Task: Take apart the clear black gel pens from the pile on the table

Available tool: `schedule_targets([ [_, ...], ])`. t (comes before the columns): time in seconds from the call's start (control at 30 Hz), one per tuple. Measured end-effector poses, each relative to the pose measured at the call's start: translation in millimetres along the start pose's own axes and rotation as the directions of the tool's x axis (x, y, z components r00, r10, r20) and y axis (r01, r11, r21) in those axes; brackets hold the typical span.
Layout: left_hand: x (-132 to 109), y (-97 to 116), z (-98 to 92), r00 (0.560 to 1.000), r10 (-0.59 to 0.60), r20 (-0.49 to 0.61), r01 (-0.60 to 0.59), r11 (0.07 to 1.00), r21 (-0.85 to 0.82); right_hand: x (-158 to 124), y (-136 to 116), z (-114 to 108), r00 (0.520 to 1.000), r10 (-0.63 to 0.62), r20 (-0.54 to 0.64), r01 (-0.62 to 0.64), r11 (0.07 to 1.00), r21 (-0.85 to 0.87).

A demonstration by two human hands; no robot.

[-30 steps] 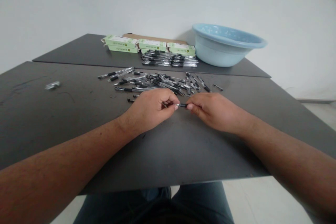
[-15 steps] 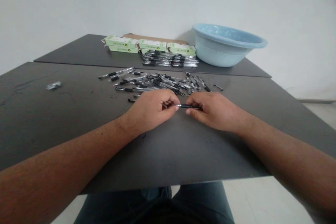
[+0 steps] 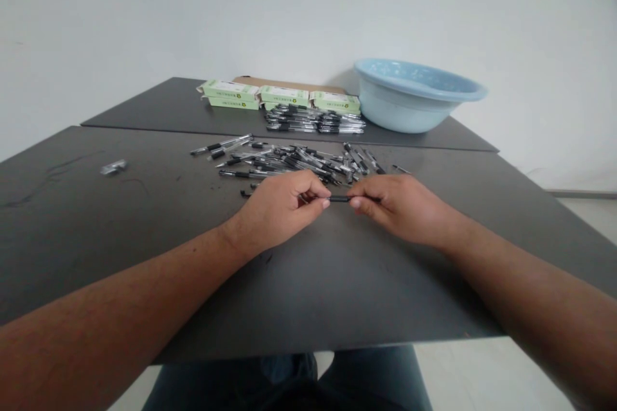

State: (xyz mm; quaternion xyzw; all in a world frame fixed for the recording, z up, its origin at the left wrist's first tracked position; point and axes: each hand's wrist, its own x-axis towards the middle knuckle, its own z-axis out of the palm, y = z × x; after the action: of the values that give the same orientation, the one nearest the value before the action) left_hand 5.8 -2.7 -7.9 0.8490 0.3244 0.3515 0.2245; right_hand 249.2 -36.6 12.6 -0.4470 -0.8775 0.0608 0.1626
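A dark pen (image 3: 340,198) lies level between my two hands above the near part of the table, its black middle showing in the gap. My left hand (image 3: 289,207) pinches one end between thumb and fingers. On the other end the fingertips of my right hand (image 3: 400,207) are closed. Both ends of the pen are hidden by fingers. Just beyond my hands spreads a loose heap of pens and pen parts (image 3: 289,157), mostly clear with black grips.
Stacked pens (image 3: 313,121) lie on the far tabletop before several light green boxes (image 3: 284,96). A blue basin (image 3: 409,106) stands at the back right. Left on the dark table (image 3: 308,295) is a small clear plastic piece (image 3: 114,167). A white wall rises behind.
My fingers have come to the pen's middle from both sides: the silvery part by my left fingertips is now covered. The view has tilted up slightly.
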Motion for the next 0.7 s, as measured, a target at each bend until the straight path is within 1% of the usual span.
schedule_targets([
  [0.07,-0.4,0.2,-0.3,1.0,-0.005,-0.001,0.005,1.0,-0.01,-0.3,0.7,0.7,1.0,0.018,0.0,-0.018,0.999,0.041],
  [0.13,-0.8,0.8,-0.5,1.0,-0.022,-0.013,0.022,1.0,-0.016,-0.5,1.6,2.0,0.997,0.048,-0.054,-0.046,0.998,0.051],
  [0.2,-1.2,1.6,-0.3,0.999,-0.038,-0.018,0.038,0.999,-0.026,-0.7,2.8,2.7,0.995,0.049,-0.088,-0.047,0.998,0.031],
  [0.27,-1.6,2.4,0.2,0.999,-0.046,-0.018,0.045,0.998,-0.041,-0.7,3.6,2.4,0.998,0.016,-0.057,-0.015,1.0,0.007],
  [0.33,-1.7,2.9,0.6,0.998,-0.054,-0.02,0.053,0.997,-0.049,-0.7,3.9,1.7,1.0,-0.01,-0.015,0.01,1.0,0.018],
  [0.37,-1.7,3.0,0.8,0.998,-0.058,-0.023,0.057,0.997,-0.049,-0.7,3.8,1.5,1.0,-0.009,-0.019,0.01,0.999,0.034],
  [0.47,-1.5,2.9,0.7,0.998,-0.061,-0.028,0.06,0.997,-0.047,-0.5,3.8,1.3,0.994,0.031,-0.105,-0.026,0.998,0.053],
  [0.5,-1.5,2.8,0.6,0.998,-0.059,-0.026,0.057,0.997,-0.047,-0.4,3.9,1.3,0.993,0.038,-0.114,-0.033,0.998,0.046],
  [0.63,-1.4,2.7,0.4,0.999,-0.05,-0.019,0.049,0.998,-0.029,-0.4,4.7,2.0,1.0,0.022,-0.021,-0.021,0.999,0.048],
  [0.7,-1.4,2.8,0.5,0.998,-0.054,-0.028,0.053,0.998,-0.021,-0.5,5.1,3.1,0.998,0.049,-0.038,-0.046,0.996,0.074],
])
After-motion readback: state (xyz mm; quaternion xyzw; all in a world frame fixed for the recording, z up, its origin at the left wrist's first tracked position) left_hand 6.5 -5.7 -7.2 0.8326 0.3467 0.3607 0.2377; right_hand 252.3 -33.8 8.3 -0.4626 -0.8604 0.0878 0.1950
